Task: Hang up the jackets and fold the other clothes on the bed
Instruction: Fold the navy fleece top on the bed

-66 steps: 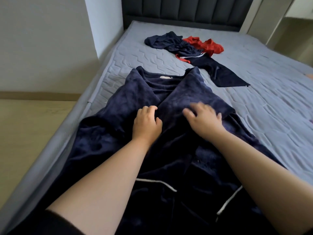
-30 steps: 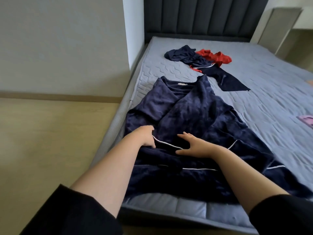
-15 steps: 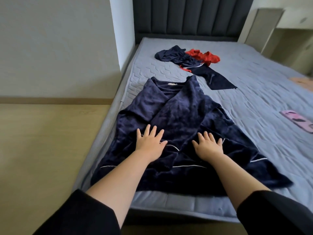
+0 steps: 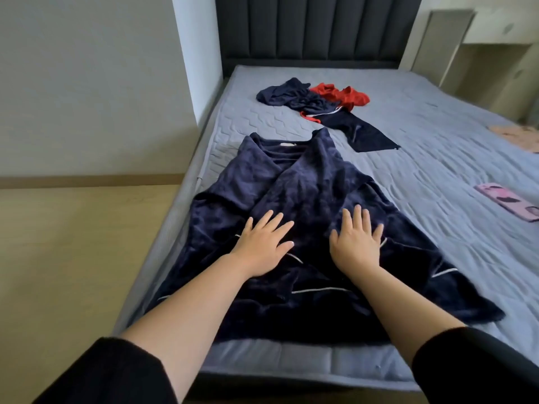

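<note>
Navy robe point(image 4: 306, 193), plush with thin white piping, lies spread flat along the left side of the bed point(image 4: 437, 126). Its collar points toward the bed's head and its hem reaches the bed's foot edge, with the front panels crossed over one another. Both hands rest on its lower half. The left hand point(image 4: 262, 246) lies palm down with fingers straight and spread, and the right hand point(image 4: 357, 243) lies near it in the same way (neither grips anything; both are flat on the fabric). Black sleeves point(image 4: 116, 374) cover the arms at the bed's foot.

Farther up the bed, apart from the robe's collar, a crumpled dark navy garment point(image 4: 361, 132) with red and white trim touches a bunched red garment point(image 4: 341, 96). On the bed's right side a flat pink patterned item point(image 4: 507, 205) lies alone, well apart from the robe, and a peach cloth point(image 4: 516, 135) is cut off by the edge of view. A dark padded headboard point(image 4: 315, 27) stands at the bed's head, and wood floor point(image 4: 73, 243) runs along the bed's left side.
</note>
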Motion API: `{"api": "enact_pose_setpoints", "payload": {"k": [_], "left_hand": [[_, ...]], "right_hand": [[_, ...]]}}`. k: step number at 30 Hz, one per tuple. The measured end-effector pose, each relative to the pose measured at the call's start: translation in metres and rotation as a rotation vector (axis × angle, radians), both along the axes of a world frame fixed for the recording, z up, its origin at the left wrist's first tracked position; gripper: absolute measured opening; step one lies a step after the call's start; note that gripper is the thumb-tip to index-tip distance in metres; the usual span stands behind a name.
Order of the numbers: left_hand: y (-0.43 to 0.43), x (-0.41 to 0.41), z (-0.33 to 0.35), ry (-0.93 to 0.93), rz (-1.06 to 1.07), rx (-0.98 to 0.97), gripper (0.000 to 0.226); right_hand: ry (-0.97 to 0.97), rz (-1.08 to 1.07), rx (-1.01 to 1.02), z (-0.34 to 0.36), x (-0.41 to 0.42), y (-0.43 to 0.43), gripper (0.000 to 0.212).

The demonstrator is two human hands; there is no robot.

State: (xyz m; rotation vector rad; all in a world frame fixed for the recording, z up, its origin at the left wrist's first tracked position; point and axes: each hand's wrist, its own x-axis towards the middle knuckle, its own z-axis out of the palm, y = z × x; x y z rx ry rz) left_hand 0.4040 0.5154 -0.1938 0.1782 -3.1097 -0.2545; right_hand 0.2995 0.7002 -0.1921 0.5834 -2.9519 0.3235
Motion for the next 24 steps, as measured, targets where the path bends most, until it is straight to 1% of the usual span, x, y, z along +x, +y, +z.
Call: {"api": "enact_pose_setpoints", "payload": {"k": [2, 4, 7, 10, 12, 15, 16, 18, 20, 21, 22, 23, 24], "left_hand": [[-0.013, -0.026, 0.004, 0.055, 0.07, 0.009, 0.056], [-0.031, -0.057, 0.008, 0.079, 0.144, 0.003, 0.055], [-0.054, -0.1, 0.005, 0.039, 0.212, -0.046, 0.055], [-0.075, -0.134, 0.001, -0.033, 0.217, -0.087, 0.057], [-0.095, -0.149, -0.004, -0.081, 0.213, -0.129, 0.061], [-0.136, -0.169, -0.013, -0.051, 0.257, -0.245, 0.062], [-0.148, -0.179, -0.013, -0.009, 0.303, -0.239, 0.063], [-0.168, -0.205, -0.013, 0.12, 0.439, -0.12, 0.066], [-0.184, -0.232, -0.012, 0.244, 0.583, 0.072, 0.071], [-0.193, -0.244, -0.014, 0.261, 0.652, 0.19, 0.075], [-0.2, -0.253, -0.019, 0.235, 0.719, 0.269, 0.079], [-0.208, -0.261, -0.026, 0.189, 0.772, 0.266, 0.084], [-0.216, -0.267, -0.035, 0.159, 0.805, 0.205, 0.089]], "right_hand": [[0.016, 0.05, -0.054, 0.007, -0.03, -0.023, 0.059], [0.035, 0.097, -0.059, 0.011, -0.063, -0.047, 0.058], [0.027, 0.135, -0.005, 0.005, -0.103, -0.077, 0.058], [-0.022, 0.152, -0.004, 0.0, -0.136, -0.098, 0.057], [-0.013, 0.202, 0.037, -0.002, -0.159, -0.105, 0.056], [0.047, 0.214, 0.143, -0.005, -0.204, -0.11, 0.061], [0.055, 0.189, 0.137, -0.005, -0.22, -0.113, 0.065], [0.049, 0.147, 0.074, -0.005, -0.249, -0.125, 0.073], [0.033, 0.103, -0.04, -0.005, -0.276, -0.141, 0.077], [0.015, 0.069, -0.111, -0.008, -0.288, -0.148, 0.079], [-0.022, 0.023, -0.192, -0.012, -0.299, -0.153, 0.081], [-0.068, -0.031, -0.274, -0.02, -0.309, -0.159, 0.083], [-0.103, -0.087, -0.337, -0.029, -0.318, -0.163, 0.085]]}}
